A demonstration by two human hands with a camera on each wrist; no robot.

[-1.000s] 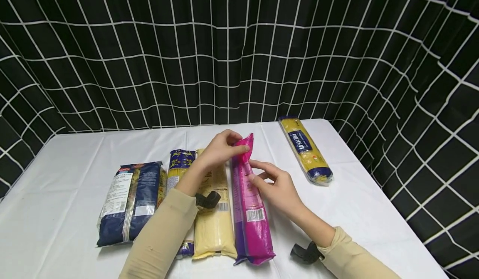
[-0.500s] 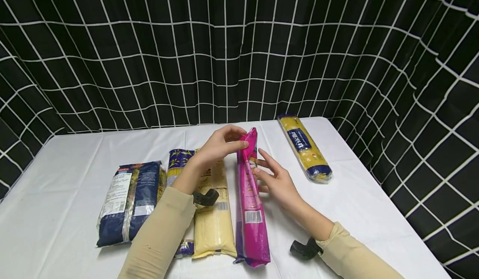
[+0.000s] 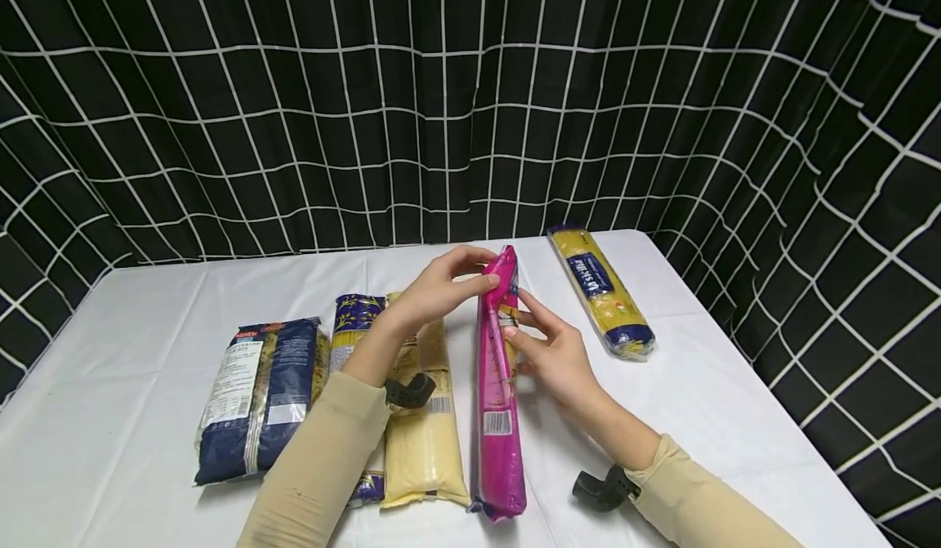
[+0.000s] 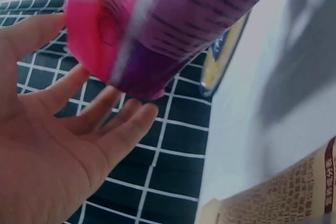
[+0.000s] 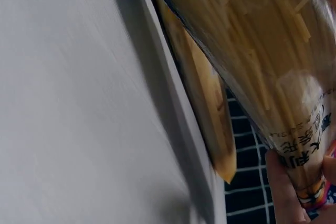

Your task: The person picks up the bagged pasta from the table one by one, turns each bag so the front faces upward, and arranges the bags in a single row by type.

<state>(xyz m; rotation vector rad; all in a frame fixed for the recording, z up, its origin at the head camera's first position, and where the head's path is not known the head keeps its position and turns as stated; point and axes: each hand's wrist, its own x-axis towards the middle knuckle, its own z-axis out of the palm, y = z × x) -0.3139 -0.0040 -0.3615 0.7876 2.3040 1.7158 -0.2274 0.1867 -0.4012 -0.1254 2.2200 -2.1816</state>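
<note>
A long pink and purple bag of pasta (image 3: 501,458) stands tipped on its narrow side in the head view. Its clear window, with flat pasta strands inside, faces right and fills much of the right wrist view. My left hand (image 3: 441,291) pinches the bag's far end between thumb and fingers; the left wrist view shows its lower fingers spread beneath that end. On the right side, my right hand (image 3: 560,360) holds the upper part of the bag, its thumb on the near edge and its fingers reaching along the window side.
Left of the pink bag lie a cream bag (image 3: 425,462), a blue and gold spaghetti packet (image 3: 358,313) partly hidden by my left arm, and a wide navy bag (image 3: 283,385). A yellow spaghetti packet (image 3: 599,287) lies at the far right of the white table (image 3: 118,417).
The pink bag has turned from its broad face up onto its side and shifted slightly right. My right fingers have moved round to its window side; my left hand keeps its pinch.
</note>
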